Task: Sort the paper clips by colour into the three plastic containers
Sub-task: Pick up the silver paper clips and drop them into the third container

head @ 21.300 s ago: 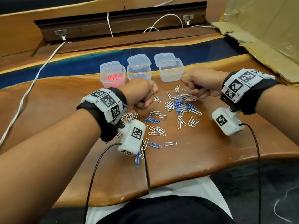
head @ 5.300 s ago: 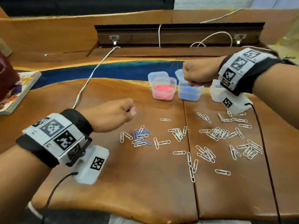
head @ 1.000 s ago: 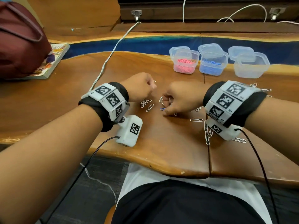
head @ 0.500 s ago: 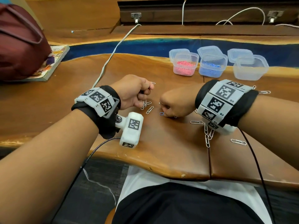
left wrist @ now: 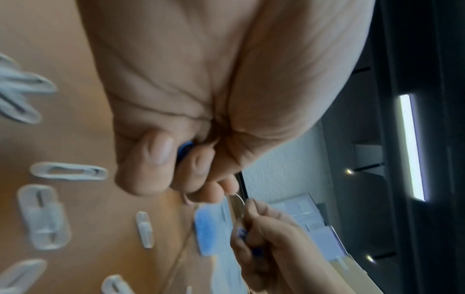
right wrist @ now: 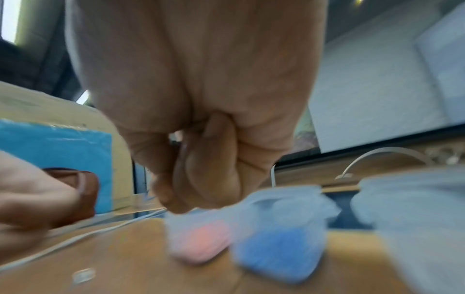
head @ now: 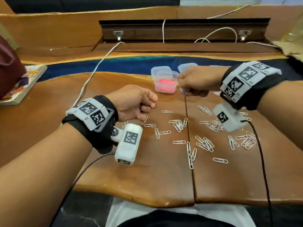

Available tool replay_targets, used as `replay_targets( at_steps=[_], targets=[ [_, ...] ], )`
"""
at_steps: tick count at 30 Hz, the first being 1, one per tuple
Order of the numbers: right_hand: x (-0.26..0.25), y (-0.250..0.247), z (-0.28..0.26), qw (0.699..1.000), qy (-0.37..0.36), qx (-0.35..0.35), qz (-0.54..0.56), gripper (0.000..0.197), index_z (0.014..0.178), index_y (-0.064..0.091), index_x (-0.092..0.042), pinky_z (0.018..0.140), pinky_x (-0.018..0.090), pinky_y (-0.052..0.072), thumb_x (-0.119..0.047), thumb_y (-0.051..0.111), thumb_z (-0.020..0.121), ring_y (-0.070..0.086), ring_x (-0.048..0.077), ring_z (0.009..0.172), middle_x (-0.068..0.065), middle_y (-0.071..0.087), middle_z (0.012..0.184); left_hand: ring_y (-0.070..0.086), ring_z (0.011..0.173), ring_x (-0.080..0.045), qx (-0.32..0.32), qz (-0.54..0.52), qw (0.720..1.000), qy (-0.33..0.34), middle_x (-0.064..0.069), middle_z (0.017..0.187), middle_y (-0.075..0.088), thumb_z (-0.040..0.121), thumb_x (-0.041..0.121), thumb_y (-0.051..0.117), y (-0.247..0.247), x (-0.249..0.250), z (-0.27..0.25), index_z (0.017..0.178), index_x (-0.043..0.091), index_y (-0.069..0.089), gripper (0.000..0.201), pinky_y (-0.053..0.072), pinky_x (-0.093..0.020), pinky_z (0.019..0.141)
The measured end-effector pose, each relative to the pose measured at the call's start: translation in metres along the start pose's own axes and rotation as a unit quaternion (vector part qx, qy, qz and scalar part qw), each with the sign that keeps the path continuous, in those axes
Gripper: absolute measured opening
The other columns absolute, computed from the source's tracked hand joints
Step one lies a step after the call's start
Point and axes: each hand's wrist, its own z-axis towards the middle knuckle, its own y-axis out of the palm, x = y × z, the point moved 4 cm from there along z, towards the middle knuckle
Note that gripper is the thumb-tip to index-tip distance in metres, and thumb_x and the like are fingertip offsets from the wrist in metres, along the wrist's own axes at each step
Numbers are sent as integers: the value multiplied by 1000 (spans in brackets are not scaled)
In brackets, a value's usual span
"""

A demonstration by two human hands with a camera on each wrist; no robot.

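My left hand (head: 146,108) hovers low over the wooden table (head: 147,181), fingers curled; the left wrist view shows a blue paper clip (left wrist: 185,148) pinched in them. My right hand (head: 185,90) is a fist above the blue container (right wrist: 276,250), which it hides in the head view; blue clips (left wrist: 242,233) show in its grip. The container of pink clips (head: 165,83) stands just left of that hand. The third, clear container (right wrist: 415,218) is on the right. Several white clips (head: 205,144) lie scattered between my arms.
A white cable (head: 91,74) runs across the table from a back socket. A book (head: 21,84) and a maroon bag (head: 8,69) lie at the far left. A container lid (head: 159,70) lies behind the pink container.
My right hand has left the table and gone up to the containers, still fisted. My left hand has lifted slightly and stays curled. The head view has tilted up.
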Motion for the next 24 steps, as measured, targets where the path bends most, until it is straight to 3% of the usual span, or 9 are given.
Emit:
replay_targets(
  at_steps=[3, 5, 10, 13, 16, 18, 20, 22, 24],
  targets=[
    [13, -39, 19, 995, 2, 70, -66, 14, 77, 50, -1, 45, 27, 34, 0, 36, 83, 39, 25, 56, 23, 52, 67, 26, 51, -12, -26, 54, 998, 7, -6, 66, 46, 80, -10, 30, 19, 31, 14, 76, 13, 48, 29, 20, -22, 47],
    [17, -53, 32, 986, 2, 90, -137, 23, 92, 57, 6, 48, 31, 44, -7, 39, 89, 47, 27, 50, 23, 65, 73, 25, 51, -13, -13, 97, 995, 19, -6, 64, 45, 76, -9, 29, 30, 55, 29, 71, 13, 47, 28, 18, -23, 49],
    [21, -60, 45, 976, -9, 30, -214, 16, 92, 65, -6, 54, 23, 49, -19, 58, 86, 67, 21, 58, 6, 74, 81, 33, 48, -15, 56, 198, 979, 6, -12, 69, 50, 77, -11, 28, 48, 101, 76, 71, 7, 51, 29, 24, -21, 47],
    [26, -72, 40, 974, -33, 74, -210, 11, 85, 67, -13, 56, 23, 48, -24, 63, 83, 71, 19, 68, 6, 73, 80, 43, 41, -14, 75, 245, 967, 12, -11, 75, 54, 84, -11, 32, 59, 117, 102, 70, 6, 52, 29, 31, -24, 48],
    [36, -91, 22, 974, -50, 168, -144, 15, 78, 69, -11, 58, 27, 55, -22, 60, 83, 71, 23, 69, 9, 72, 77, 42, 52, -18, 56, 305, 950, 16, -9, 90, 62, 85, -10, 40, 70, 123, 126, 83, 4, 59, 24, 40, -30, 56],
    [48, -99, 5, 977, -42, 181, -102, 16, 78, 70, -11, 60, 30, 58, -18, 57, 84, 71, 18, 71, 6, 73, 77, 53, 60, -24, 54, 349, 935, 20, -13, 100, 67, 86, -4, 44, 78, 125, 135, 98, 1, 63, 23, 51, -35, 70],
    [63, -101, -11, 980, -26, 173, -95, 14, 80, 70, -13, 61, 30, 59, -16, 58, 85, 71, 13, 71, 2, 73, 76, 67, 86, -32, 57, 400, 914, 11, -18, 109, 67, 84, -3, 48, 85, 124, 142, 108, -1, 64, 29, 55, -47, 85],
    [75, -99, -25, 981, -12, 165, -103, 13, 80, 71, -15, 62, 33, 59, -19, 59, 85, 71, 15, 71, -1, 74, 75, 67, 100, -33, 58, 424, 904, 14, -19, 112, 66, 83, -2, 50, 89, 122, 148, 112, 1, 63, 32, 56, -49, 85],
    [85, -96, -37, 981, 2, 166, -104, 13, 77, 71, -16, 64, 37, 61, -20, 60, 83, 72, 18, 71, 0, 74, 74, 69, 97, -29, 68, 437, 896, 36, -15, 109, 68, 87, 6, 53, 92, 121, 147, 114, 4, 63, 29, 58, -43, 83]
  ],
)
